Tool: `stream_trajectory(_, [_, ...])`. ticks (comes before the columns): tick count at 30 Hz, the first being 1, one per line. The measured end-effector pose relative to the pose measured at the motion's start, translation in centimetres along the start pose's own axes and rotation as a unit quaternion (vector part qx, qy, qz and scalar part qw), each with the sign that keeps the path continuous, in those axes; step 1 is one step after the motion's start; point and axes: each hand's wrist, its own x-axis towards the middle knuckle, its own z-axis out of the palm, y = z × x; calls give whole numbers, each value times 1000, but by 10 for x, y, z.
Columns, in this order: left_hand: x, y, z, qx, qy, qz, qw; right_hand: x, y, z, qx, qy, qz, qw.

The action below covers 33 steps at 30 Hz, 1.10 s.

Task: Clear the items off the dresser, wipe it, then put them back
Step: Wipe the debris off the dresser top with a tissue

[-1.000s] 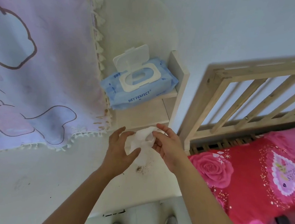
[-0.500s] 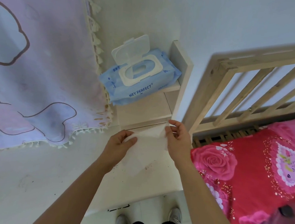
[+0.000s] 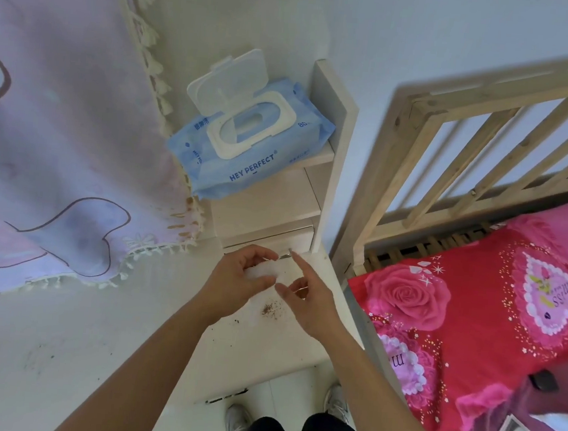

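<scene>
A white wet wipe [image 3: 264, 271] is bunched in my left hand [image 3: 239, 282], just above the white dresser top [image 3: 133, 346]. My right hand [image 3: 309, 303] hovers beside it with its fingers spread, index finger pointing up at the wipe's edge; it holds nothing. A small patch of brown crumbs [image 3: 270, 310] lies on the dresser between my hands. On a small upper shelf at the back sits a blue wet-wipe pack [image 3: 247, 150] with its white lid flipped open.
A lilac cloth with tassels [image 3: 58, 147] hangs over the dresser's left back part. A wooden bed frame [image 3: 452, 154] with red and pink floral bedding [image 3: 473, 317] stands close on the right. Faint dirt marks [image 3: 37, 355] show on the left dresser top. My shoes [image 3: 237, 421] are below the front edge.
The wipe, stretched flat between both hands half a second ago, is now gathered in my left hand. My right hand has let go and opened.
</scene>
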Motion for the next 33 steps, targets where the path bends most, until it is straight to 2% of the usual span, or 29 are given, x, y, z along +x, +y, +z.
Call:
stream_trajectory(3, [1, -3, -1, 28, -2, -6, 1000, 8, 4, -5, -40, 60, 5, 997])
stream_trajectory(8, [5, -9, 7, 41, 43, -29, 998, 10, 10, -16, 73, 139, 34, 987])
stream_trajectory(11, [7, -20, 20, 18, 34, -60, 997, 9, 12, -19, 94, 169, 22, 981])
stream_trajectory(14, [6, -38, 37, -1, 9, -89, 996, 1, 19, -27, 5, 229, -24, 973])
stream_trajectory(18, [6, -69, 63, -31, -11, -114, 993, -11, 38, -42, -89, 257, -66, 960])
stream_trajectory(21, [5, -99, 84, -25, 3, -135, 991, -14, 56, -48, -209, 289, -110, 928])
stream_trajectory(24, [4, -135, 100, 26, 32, -152, 987, -7, 84, -38, -343, 250, -93, 901])
stream_trajectory(28, [0, -176, 108, 135, 53, -166, 975, 4, 131, -19, -506, 71, 10, 860])
stream_trajectory(30, [-6, -191, 108, 185, 51, -152, 970, 4, 146, -17, -508, 66, -4, 859])
stream_trajectory(33, [-13, -203, 107, 214, 58, -114, 968, -2, 161, -12, -457, 103, -22, 883])
